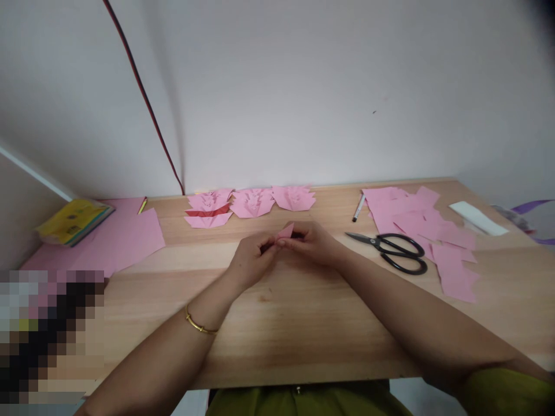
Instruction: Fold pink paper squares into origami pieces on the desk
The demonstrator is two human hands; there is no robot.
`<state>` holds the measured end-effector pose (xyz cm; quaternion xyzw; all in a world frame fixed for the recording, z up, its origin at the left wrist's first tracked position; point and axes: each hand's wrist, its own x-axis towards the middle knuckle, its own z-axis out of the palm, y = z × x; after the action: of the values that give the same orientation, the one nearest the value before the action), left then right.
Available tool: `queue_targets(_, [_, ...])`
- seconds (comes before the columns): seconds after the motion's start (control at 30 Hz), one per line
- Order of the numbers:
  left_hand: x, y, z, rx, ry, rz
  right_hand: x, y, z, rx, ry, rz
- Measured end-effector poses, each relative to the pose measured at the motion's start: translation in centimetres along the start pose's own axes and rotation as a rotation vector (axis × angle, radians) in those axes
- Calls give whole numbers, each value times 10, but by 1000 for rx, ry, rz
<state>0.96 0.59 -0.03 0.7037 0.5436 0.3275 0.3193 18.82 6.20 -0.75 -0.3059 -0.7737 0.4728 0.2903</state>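
Between my two hands, over the middle of the wooden table, is a small folded piece of pink paper (285, 232) with a pointed tip facing up. My left hand (255, 257) pinches its left side between thumb and fingers. From the other side my right hand (314, 244) grips it, thumb in front and fingers behind. The lower part of the paper is hidden by my fingers. Just beyond my hands lie several cut pink paper pieces with creased, zigzag edges (252, 203), with one red strip (208, 211) among those at the left.
Black-handled scissors (385, 248) lie right of my hands, beside a heap of pink paper scraps (416, 216). A pen (359, 208) and white strip (478, 218) are nearby. Left are pink sheets (141, 240), a yellow packet (74, 221) and a yellow pencil-like stick (142, 205).
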Motion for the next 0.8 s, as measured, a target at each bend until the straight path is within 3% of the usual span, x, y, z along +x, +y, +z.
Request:
queue_targets(0.57, [-1,2,-1,-4,-9,-43,0,-6,0,0,-24,27])
queue_targets(0.8, [1,2,-2,-130,8,-80,0,-2,-3,-140,-1,-9])
